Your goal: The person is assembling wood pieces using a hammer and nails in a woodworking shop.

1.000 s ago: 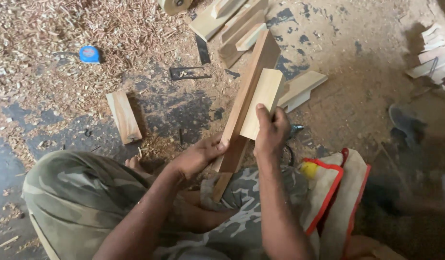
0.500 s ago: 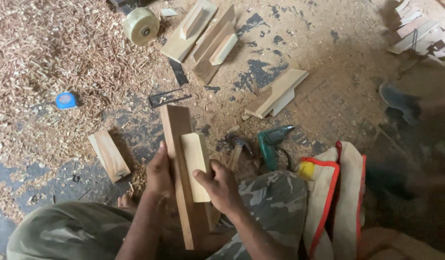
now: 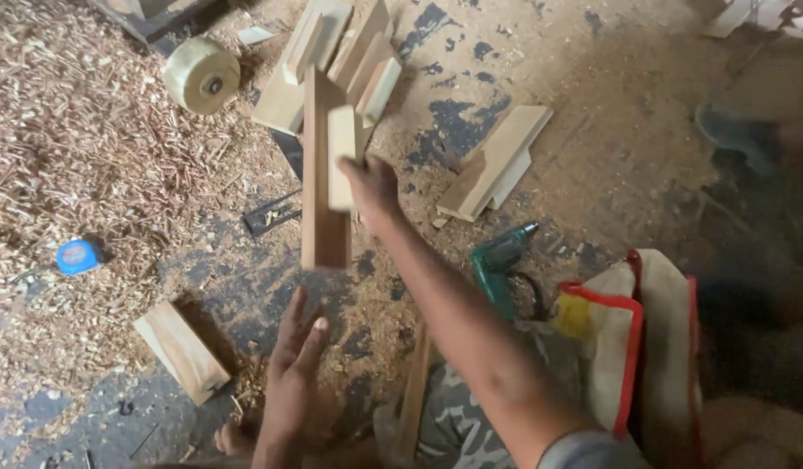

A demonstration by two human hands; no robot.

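Fingers [image 3: 366, 178] of my right hand [image 3: 373, 187] clench the long plank [image 3: 323, 208] with its small block [image 3: 341, 156]; left hand [image 3: 293, 373] released, spread open.

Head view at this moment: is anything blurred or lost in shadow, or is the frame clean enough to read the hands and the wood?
Head view: right hand and the joined wood piece it grips are slightly motion-smeared; left hand, open below, reads softly too. Head view: floor shavings and the green drill are clearer. Head view: the right edge is dim and blurred; light is soft, no glare.
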